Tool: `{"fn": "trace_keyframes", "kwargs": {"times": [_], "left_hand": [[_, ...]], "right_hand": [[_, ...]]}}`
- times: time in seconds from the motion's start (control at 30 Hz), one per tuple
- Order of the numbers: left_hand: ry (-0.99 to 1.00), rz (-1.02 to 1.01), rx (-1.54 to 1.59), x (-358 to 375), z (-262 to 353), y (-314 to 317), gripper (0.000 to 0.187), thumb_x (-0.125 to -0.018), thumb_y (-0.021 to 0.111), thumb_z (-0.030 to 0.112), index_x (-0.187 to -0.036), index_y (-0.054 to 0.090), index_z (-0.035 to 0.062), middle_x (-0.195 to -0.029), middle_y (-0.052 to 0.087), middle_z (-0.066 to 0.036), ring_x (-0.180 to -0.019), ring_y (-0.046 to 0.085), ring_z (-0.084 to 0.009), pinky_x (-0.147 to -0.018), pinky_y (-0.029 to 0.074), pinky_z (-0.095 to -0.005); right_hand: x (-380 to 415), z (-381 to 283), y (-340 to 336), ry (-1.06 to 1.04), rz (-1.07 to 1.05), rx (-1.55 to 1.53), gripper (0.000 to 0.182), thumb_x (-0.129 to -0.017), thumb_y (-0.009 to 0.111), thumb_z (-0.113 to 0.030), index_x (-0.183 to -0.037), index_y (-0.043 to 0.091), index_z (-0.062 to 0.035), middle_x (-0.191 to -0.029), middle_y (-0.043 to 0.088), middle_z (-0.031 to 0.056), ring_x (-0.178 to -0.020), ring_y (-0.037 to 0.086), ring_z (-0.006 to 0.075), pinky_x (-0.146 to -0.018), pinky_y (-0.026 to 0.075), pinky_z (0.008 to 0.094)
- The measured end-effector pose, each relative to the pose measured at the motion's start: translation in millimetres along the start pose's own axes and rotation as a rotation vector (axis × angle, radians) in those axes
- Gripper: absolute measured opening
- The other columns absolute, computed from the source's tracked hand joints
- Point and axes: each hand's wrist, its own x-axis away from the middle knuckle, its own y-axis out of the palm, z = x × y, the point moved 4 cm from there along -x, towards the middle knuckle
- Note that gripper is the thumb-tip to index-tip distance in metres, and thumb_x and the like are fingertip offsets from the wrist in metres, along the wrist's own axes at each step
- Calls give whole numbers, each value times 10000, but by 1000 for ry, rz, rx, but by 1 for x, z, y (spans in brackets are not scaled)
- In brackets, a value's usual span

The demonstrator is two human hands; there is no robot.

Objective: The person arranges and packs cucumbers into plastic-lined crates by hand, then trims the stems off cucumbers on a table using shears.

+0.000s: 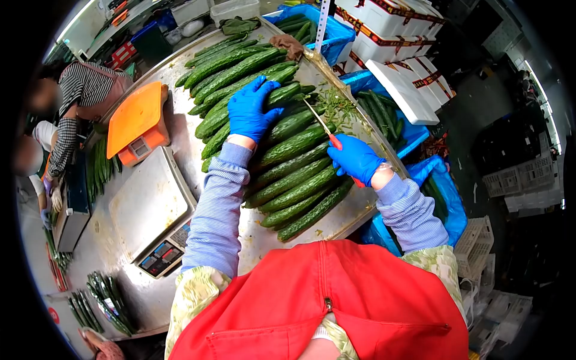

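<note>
My left hand, in a blue glove, rests on the cucumber pile with its thumb and fingers around one cucumber. In my right hand, also gloved in blue, is a knife with a red handle. Its thin blade points up and left, near the end of the held cucumber. Below my hands lies a row of cucumbers, side by side on the metal table. Green trimmings are scattered to the right of the blade.
An orange scale and a flat weighing scale stand to the left. Blue-lined crates of cucumbers line the right edge, with white foam boxes behind. Co-workers work at the far left. Bundled cucumbers lie at lower left.
</note>
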Motion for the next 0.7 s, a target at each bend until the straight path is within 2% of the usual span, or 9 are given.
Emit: {"fn": "trace_keyframes", "kwargs": {"times": [0.27,0.37,0.47,0.5,0.6,0.63,0.7], "left_hand": [[8,6,-12,1,0,1,561,-658,789,322,-1177,585,258,-1295,541,-101,-1095,554,-317,-920,438,-431],[6,-4,-11,0,1,-1,562,-665,783,315,-1187,584,252,-1299,538,-113,-1107,550,-319,-934,435,-425],[9,-20,-35,1,6,-5,565,-676,768,313,-1204,582,234,-1307,531,-129,-1125,541,-324,-956,428,-416],[19,-13,-51,1,8,-6,563,-681,762,320,-1207,578,232,-1306,530,-127,-1122,541,-324,-954,428,-418],[13,-22,-91,1,12,-8,568,-692,748,339,-1217,565,227,-1311,522,-117,-1122,533,-321,-950,421,-425],[8,-28,-103,1,13,-8,571,-694,744,345,-1221,560,226,-1313,518,-113,-1123,529,-319,-949,418,-427],[8,-26,-107,1,13,-6,576,-696,741,350,-1227,554,230,-1322,510,-108,-1128,522,-315,-953,410,-429]], "right_hand": [[-4,1,-2,4,-4,13,216,-898,503,-236,-933,529,-24,-730,576,71,-551,580,170,-512,489,307],[0,5,-3,-17,5,-145,227,-910,528,-262,-938,544,-37,-701,570,53,-502,553,143,-470,450,281],[19,14,-12,24,3,-478,260,-913,562,-303,-946,557,-45,-669,561,43,-486,537,130,-441,425,259],[30,11,-19,82,-46,-522,289,-893,605,-316,-942,565,-34,-671,575,47,-500,568,145,-441,449,258],[53,11,-30,235,-182,-439,312,-872,634,-321,-923,563,-21,-692,595,67,-537,610,165,-469,493,269],[56,14,-31,243,-180,-469,318,-855,649,-311,-923,565,-11,-710,609,88,-571,638,185,-502,526,287],[54,17,-34,261,-193,-446,317,-853,644,-304,-936,568,-8,-713,608,91,-570,637,188,-505,529,293]]}}
